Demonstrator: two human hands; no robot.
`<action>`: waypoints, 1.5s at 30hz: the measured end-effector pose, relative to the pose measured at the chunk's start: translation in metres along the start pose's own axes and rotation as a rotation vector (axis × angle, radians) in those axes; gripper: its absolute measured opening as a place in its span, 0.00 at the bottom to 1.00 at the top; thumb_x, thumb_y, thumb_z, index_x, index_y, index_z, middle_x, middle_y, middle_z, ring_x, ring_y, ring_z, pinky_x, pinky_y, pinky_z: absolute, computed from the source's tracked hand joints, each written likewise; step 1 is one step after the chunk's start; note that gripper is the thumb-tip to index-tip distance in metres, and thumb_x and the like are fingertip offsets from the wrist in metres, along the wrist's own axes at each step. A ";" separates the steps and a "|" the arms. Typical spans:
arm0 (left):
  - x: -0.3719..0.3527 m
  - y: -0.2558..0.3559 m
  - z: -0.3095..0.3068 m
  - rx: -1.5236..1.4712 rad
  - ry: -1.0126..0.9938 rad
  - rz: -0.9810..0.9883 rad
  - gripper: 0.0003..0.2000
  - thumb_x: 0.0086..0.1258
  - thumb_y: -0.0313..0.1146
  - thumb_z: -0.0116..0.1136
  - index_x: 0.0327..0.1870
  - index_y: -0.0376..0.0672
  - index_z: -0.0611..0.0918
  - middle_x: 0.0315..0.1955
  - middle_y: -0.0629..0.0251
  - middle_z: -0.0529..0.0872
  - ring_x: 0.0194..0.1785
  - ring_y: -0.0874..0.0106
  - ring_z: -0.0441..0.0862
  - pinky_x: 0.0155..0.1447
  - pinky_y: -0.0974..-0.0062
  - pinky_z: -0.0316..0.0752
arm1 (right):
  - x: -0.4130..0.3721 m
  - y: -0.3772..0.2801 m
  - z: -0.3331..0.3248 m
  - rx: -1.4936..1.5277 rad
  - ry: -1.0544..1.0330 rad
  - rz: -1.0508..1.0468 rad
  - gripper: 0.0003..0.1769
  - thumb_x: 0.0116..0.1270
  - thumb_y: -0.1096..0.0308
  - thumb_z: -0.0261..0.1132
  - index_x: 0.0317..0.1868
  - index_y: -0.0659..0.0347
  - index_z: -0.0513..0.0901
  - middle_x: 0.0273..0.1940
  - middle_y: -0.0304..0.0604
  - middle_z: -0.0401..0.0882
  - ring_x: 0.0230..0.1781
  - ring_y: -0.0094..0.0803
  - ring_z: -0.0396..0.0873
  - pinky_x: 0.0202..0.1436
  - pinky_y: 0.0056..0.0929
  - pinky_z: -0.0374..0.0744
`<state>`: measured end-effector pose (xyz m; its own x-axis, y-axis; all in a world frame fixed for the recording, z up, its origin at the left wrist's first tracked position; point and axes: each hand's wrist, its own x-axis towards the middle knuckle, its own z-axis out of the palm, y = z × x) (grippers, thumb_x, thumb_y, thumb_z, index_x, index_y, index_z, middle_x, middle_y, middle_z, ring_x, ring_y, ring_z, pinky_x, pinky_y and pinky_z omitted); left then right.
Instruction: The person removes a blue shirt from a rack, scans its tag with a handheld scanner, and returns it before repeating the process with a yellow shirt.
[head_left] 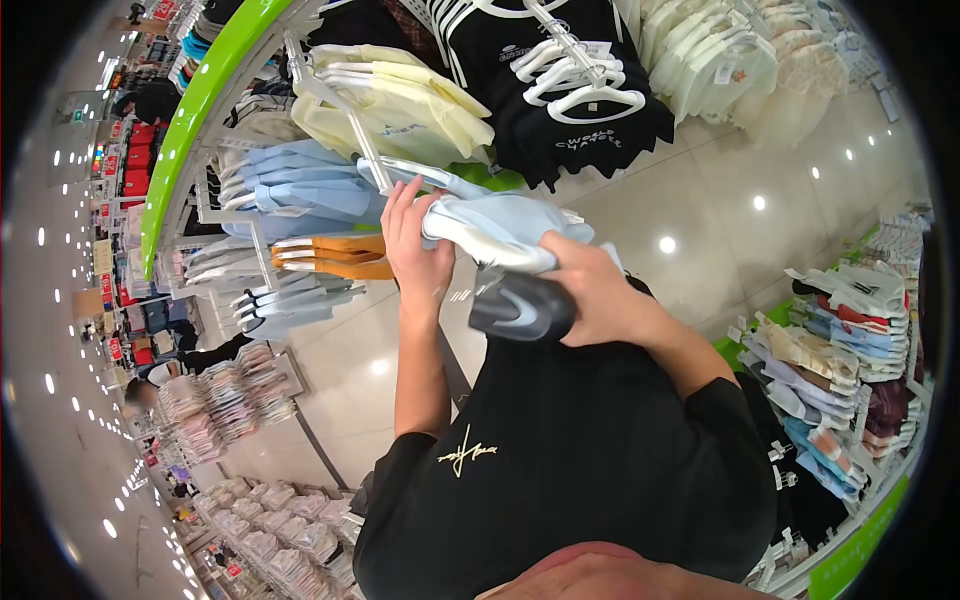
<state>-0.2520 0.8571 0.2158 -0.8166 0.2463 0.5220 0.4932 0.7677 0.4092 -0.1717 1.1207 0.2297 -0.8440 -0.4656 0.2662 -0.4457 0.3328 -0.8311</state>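
A light blue garment (505, 215) with a white part (490, 248) is stretched between my two hands. My left hand (415, 245) is closed at its left end, with fingertips right at the tip of a white display arm (372, 150). From the other side, my right hand (600, 290) grips the garment's right end, fingers over the cloth. Below the cloth, against my right hand, sits a dark grey item (522, 305) with a pale swoosh mark; I cannot tell what kind of thing it is.
Yellow tops (400, 100), black shirts (590, 140) and blue garments (310, 185) hang around the display arm. An orange garment (340, 257) hangs lower left. A clothes rack (830, 370) stands at right. Pale tiled floor (700, 210) shows between racks. A person (150, 385) is far left.
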 end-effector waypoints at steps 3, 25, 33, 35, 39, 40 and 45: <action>0.006 -0.014 0.010 -0.076 0.057 -0.040 0.12 0.64 0.22 0.65 0.48 0.39 0.81 0.62 0.53 0.86 0.72 0.45 0.76 0.75 0.53 0.69 | 0.001 -0.011 0.016 0.035 -0.006 -0.127 0.31 0.35 0.65 0.78 0.48 0.59 0.91 0.53 0.53 0.74 0.53 0.54 0.77 0.51 0.47 0.79; 0.033 -0.039 -0.001 -1.663 0.068 -0.870 0.13 0.74 0.29 0.63 0.57 0.42 0.80 0.66 0.53 0.82 0.64 0.55 0.82 0.71 0.58 0.77 | -0.046 0.069 0.025 0.629 0.216 0.186 0.28 0.59 0.74 0.84 0.59 0.66 0.84 0.51 0.43 0.90 0.51 0.27 0.84 0.60 0.30 0.80; 0.026 -0.021 0.015 -1.717 0.000 -0.888 0.14 0.75 0.31 0.62 0.59 0.43 0.80 0.65 0.54 0.83 0.62 0.57 0.83 0.70 0.58 0.79 | -0.027 0.089 0.024 1.050 0.310 0.340 0.30 0.71 0.71 0.73 0.72 0.62 0.77 0.71 0.46 0.79 0.64 0.32 0.81 0.71 0.38 0.78; 0.026 -0.016 0.019 -1.730 -0.005 -0.900 0.14 0.75 0.32 0.62 0.60 0.43 0.80 0.64 0.54 0.83 0.61 0.57 0.83 0.70 0.59 0.79 | -0.017 0.094 0.028 1.123 0.377 0.306 0.32 0.72 0.70 0.73 0.74 0.62 0.75 0.73 0.47 0.78 0.66 0.33 0.81 0.71 0.39 0.78; 0.033 -0.009 0.025 -1.758 -0.001 -0.929 0.15 0.76 0.33 0.62 0.61 0.43 0.81 0.64 0.54 0.83 0.60 0.58 0.84 0.69 0.59 0.80 | -0.002 0.104 0.027 1.126 0.351 0.297 0.31 0.74 0.70 0.71 0.75 0.60 0.73 0.73 0.45 0.79 0.53 0.24 0.81 0.61 0.30 0.81; 0.036 -0.008 0.026 -1.761 0.001 -0.934 0.15 0.76 0.33 0.62 0.61 0.43 0.81 0.64 0.55 0.83 0.60 0.58 0.84 0.69 0.59 0.80 | 0.000 0.112 0.028 1.192 0.319 0.314 0.29 0.75 0.71 0.70 0.74 0.58 0.74 0.70 0.44 0.82 0.44 0.21 0.79 0.51 0.26 0.82; 0.044 -0.005 0.038 -1.766 0.015 -0.973 0.16 0.77 0.35 0.62 0.62 0.44 0.81 0.63 0.55 0.84 0.58 0.59 0.85 0.68 0.60 0.81 | 0.011 0.107 0.015 1.230 0.420 0.327 0.27 0.70 0.75 0.72 0.68 0.58 0.79 0.61 0.43 0.87 0.42 0.22 0.81 0.47 0.28 0.82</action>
<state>-0.3017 0.8865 0.2081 -0.9432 0.1763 -0.2815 -0.3217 -0.6963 0.6416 -0.2239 1.1392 0.1367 -0.9856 -0.1473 -0.0831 0.1614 -0.6725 -0.7222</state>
